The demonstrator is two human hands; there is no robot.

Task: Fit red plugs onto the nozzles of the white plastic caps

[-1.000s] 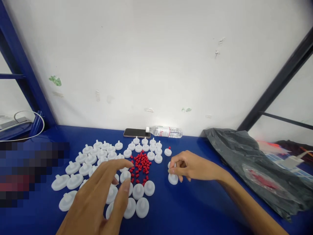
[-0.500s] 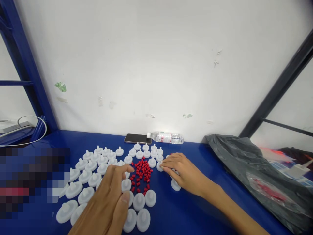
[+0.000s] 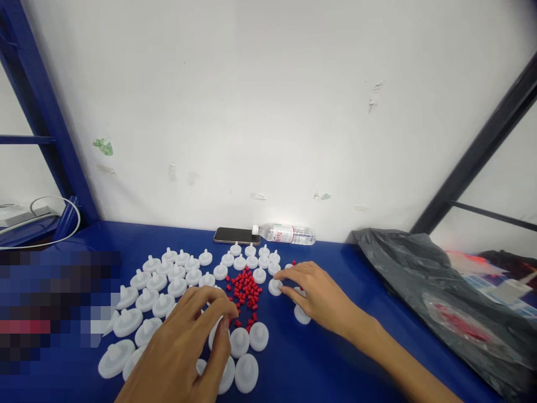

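Observation:
Many white round discs with raised stems (image 3: 246,373) lie around a pile of small red caps (image 3: 247,288) on the blue table (image 3: 319,358). My left hand (image 3: 188,336) is over the front discs, its thumb and index fingertips drawn together beside the red caps. Whatever is between those fingertips is too hidden to make out. To the right of the pile, my right hand (image 3: 314,291) has thumb and index apart at the right edge of a white disc (image 3: 275,287), which rests on the table. Another disc (image 3: 301,314) lies partly under that hand.
A phone (image 3: 236,235) and a clear bottle (image 3: 287,234) lie by the wall. On the right is a dark plastic sheet (image 3: 390,263) with a clear bag of red pieces (image 3: 461,324) on it. A blue frame post (image 3: 54,112) stands at the left.
My left hand's thumb and index have come together, and its fingertips have shifted right and down towards the red caps. My right hand's index and thumb have spread slightly, showing more of the disc.

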